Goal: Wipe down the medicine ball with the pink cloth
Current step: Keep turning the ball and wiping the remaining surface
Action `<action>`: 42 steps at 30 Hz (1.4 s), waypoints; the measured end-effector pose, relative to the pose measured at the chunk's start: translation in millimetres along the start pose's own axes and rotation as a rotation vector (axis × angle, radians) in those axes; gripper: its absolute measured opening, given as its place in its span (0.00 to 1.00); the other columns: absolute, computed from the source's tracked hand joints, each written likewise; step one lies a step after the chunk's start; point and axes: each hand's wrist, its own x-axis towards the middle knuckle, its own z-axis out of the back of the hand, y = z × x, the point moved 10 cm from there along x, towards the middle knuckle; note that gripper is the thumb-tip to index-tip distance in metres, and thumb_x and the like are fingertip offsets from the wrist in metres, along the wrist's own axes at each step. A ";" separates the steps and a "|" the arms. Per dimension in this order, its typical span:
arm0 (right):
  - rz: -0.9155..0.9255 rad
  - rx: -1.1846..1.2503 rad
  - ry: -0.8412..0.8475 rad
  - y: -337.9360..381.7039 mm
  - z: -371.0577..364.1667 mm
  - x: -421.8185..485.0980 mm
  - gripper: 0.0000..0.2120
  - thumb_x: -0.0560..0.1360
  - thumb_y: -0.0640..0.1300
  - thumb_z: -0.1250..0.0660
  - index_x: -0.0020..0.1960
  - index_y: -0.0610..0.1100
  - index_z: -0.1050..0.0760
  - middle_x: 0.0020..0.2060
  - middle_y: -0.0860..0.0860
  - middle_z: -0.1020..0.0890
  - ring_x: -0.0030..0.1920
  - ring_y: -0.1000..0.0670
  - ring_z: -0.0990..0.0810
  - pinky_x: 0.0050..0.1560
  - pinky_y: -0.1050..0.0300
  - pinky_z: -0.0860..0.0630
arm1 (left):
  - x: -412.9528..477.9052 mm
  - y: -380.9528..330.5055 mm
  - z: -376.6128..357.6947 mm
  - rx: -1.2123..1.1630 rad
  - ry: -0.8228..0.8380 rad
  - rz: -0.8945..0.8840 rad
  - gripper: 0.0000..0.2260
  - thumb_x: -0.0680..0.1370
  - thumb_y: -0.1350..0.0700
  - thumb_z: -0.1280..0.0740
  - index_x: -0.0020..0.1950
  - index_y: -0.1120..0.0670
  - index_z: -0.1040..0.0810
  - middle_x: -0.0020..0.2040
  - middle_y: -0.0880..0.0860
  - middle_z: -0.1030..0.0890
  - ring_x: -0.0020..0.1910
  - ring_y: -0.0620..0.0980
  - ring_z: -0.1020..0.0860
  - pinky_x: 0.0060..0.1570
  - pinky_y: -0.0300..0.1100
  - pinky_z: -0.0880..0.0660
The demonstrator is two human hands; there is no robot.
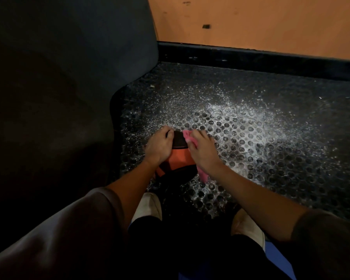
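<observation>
The medicine ball (179,158) is done in orange and black panels, the cloth (187,136) in pink. The floor (271,142) is covered in black round studs, dusted white toward 3 o'clock. Orange wall (251,23) seen at 1 o'clock.

1. No text, brand, number or sign can be read anywhere in view.
2. On the medicine ball (179,160), the orange and black panels show no legible print in the dim light.
3. On the orange wall (271,23), a small dark rectangular mark (206,26) is too small to tell whether it bears any lettering.
</observation>
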 end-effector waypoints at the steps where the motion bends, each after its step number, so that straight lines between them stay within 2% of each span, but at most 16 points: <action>1: 0.008 -0.029 0.007 7.3 -0.4 -0.9 0.11 0.82 0.46 0.44 0.60 0.45 0.28 0.57 0.49 0.27 0.53 0.52 0.33 0.59 0.51 0.37 | 1.0 0.8 -0.4 0.002 0.001 0.009 0.14 0.83 0.50 0.46 0.58 0.52 0.24 0.54 0.53 0.20 0.51 0.53 0.23 0.48 0.45 0.30; 5: 0.323 -0.137 0.043 46.5 -11.0 -21.5 0.15 0.81 0.51 0.44 0.66 0.52 0.29 0.62 0.56 0.28 0.55 0.50 0.37 0.53 0.56 0.33 | 3.7 16.1 4.8 -0.111 0.009 0.059 0.14 0.83 0.52 0.45 0.61 0.51 0.22 0.59 0.53 0.19 0.55 0.51 0.23 0.53 0.43 0.30; 7: 0.253 -0.056 0.070 21.7 -12.8 -14.2 0.14 0.82 0.52 0.44 0.65 0.52 0.28 0.60 0.56 0.28 0.56 0.52 0.34 0.57 0.55 0.33 | 1.2 23.0 5.5 -0.138 -0.004 0.064 0.14 0.83 0.52 0.44 0.61 0.53 0.22 0.61 0.55 0.20 0.59 0.54 0.24 0.59 0.45 0.29; 10: -0.008 0.103 0.007 -16.1 -2.1 0.1 0.07 0.81 0.49 0.43 0.54 0.48 0.27 0.50 0.53 0.27 0.53 0.49 0.28 0.61 0.45 0.31 | -1.7 25.7 2.3 -0.090 -0.024 0.054 0.15 0.83 0.50 0.45 0.62 0.52 0.23 0.62 0.55 0.22 0.60 0.55 0.25 0.62 0.51 0.29; 14: 0.247 -0.081 0.038 35.8 -7.2 -19.2 0.13 0.81 0.47 0.42 0.64 0.50 0.27 0.58 0.55 0.27 0.55 0.58 0.38 0.55 0.58 0.35 | 0.9 27.8 0.3 -0.088 -0.001 0.077 0.16 0.80 0.46 0.45 0.60 0.50 0.23 0.61 0.53 0.22 0.59 0.54 0.24 0.60 0.51 0.29; 16: 0.323 -0.072 0.050 44.1 -6.4 -27.5 0.13 0.81 0.50 0.43 0.64 0.53 0.27 0.60 0.58 0.28 0.55 0.58 0.38 0.53 0.63 0.35 | 0.2 31.2 2.3 -0.154 0.002 0.112 0.15 0.77 0.45 0.45 0.54 0.46 0.23 0.59 0.51 0.21 0.58 0.52 0.24 0.60 0.51 0.29; 19: 0.100 0.085 0.024 0.3 -5.4 -10.7 0.11 0.81 0.53 0.44 0.56 0.51 0.26 0.53 0.54 0.26 0.55 0.53 0.30 0.55 0.53 0.31 | -4.9 31.9 0.5 -0.136 -0.014 0.115 0.06 0.80 0.50 0.43 0.49 0.47 0.26 0.58 0.53 0.24 0.58 0.54 0.27 0.60 0.51 0.31; 22: -0.129 0.161 0.050 -35.9 -11.4 8.2 0.08 0.80 0.49 0.41 0.43 0.48 0.31 0.43 0.51 0.26 0.45 0.48 0.26 0.46 0.52 0.30 | -17.5 20.6 -5.7 -0.093 -0.018 0.045 0.07 0.81 0.50 0.43 0.51 0.50 0.26 0.57 0.52 0.27 0.55 0.54 0.27 0.57 0.50 0.31; 26: 0.122 -0.005 0.043 14.8 -9.5 -2.6 0.11 0.81 0.51 0.40 0.53 0.47 0.23 0.48 0.53 0.23 0.49 0.54 0.28 0.51 0.55 0.31 | -32.9 19.8 -1.9 -0.180 -0.039 -0.088 0.11 0.77 0.48 0.43 0.52 0.50 0.24 0.53 0.47 0.25 0.54 0.49 0.26 0.55 0.46 0.31; 28: 0.282 -0.016 0.054 36.8 -10.7 -18.6 0.11 0.80 0.51 0.40 0.55 0.48 0.22 0.54 0.56 0.23 0.54 0.57 0.30 0.55 0.59 0.34 | -35.9 40.0 5.2 -0.341 -0.088 0.039 0.10 0.78 0.49 0.43 0.51 0.50 0.24 0.53 0.49 0.24 0.55 0.49 0.26 0.56 0.45 0.31; 31: 0.134 0.117 0.087 4.9 -15.4 -19.1 0.11 0.80 0.55 0.42 0.48 0.51 0.25 0.49 0.55 0.23 0.50 0.55 0.26 0.50 0.58 0.32 | -41.4 69.5 7.2 -0.328 -0.104 0.289 0.12 0.82 0.51 0.44 0.53 0.55 0.23 0.54 0.56 0.22 0.56 0.56 0.25 0.51 0.44 0.32; 34: -0.096 0.188 0.093 -28.6 -20.3 -5.9 0.11 0.80 0.51 0.40 0.43 0.46 0.28 0.41 0.50 0.23 0.43 0.49 0.24 0.44 0.55 0.31 | -44.7 67.1 1.9 -0.234 -0.075 0.292 0.15 0.83 0.51 0.45 0.56 0.59 0.23 0.56 0.59 0.21 0.55 0.57 0.24 0.54 0.48 0.30; 36: -0.023 0.124 0.083 -9.3 -21.0 -1.9 0.11 0.80 0.52 0.39 0.46 0.46 0.24 0.43 0.52 0.22 0.44 0.52 0.24 0.48 0.55 0.31 | -43.2 64.1 -0.9 -0.176 -0.061 0.274 0.16 0.83 0.51 0.45 0.56 0.58 0.23 0.57 0.60 0.22 0.56 0.58 0.25 0.55 0.48 0.31; 39: 0.311 -0.040 0.097 44.2 -25.0 -12.0 0.13 0.80 0.55 0.42 0.54 0.52 0.21 0.53 0.59 0.22 0.52 0.57 0.27 0.55 0.59 0.35 | -39.7 64.7 0.7 -0.150 -0.059 0.263 0.15 0.83 0.52 0.45 0.57 0.59 0.23 0.58 0.61 0.23 0.58 0.58 0.26 0.58 0.49 0.31; 40: 0.336 -0.039 0.112 44.5 -24.9 -13.0 0.15 0.80 0.56 0.43 0.56 0.52 0.21 0.54 0.60 0.22 0.54 0.57 0.27 0.56 0.59 0.34 | -39.7 63.7 1.4 -0.158 -0.063 0.254 0.15 0.83 0.52 0.45 0.56 0.59 0.23 0.58 0.61 0.22 0.58 0.58 0.25 0.58 0.50 0.30; 42: 0.179 0.065 0.109 19.2 -17.7 -5.2 0.15 0.80 0.55 0.41 0.56 0.49 0.20 0.53 0.57 0.22 0.53 0.55 0.26 0.54 0.59 0.31 | -41.2 58.1 1.5 -0.168 -0.063 0.234 0.14 0.83 0.52 0.45 0.56 0.58 0.23 0.58 0.60 0.22 0.57 0.58 0.25 0.58 0.50 0.30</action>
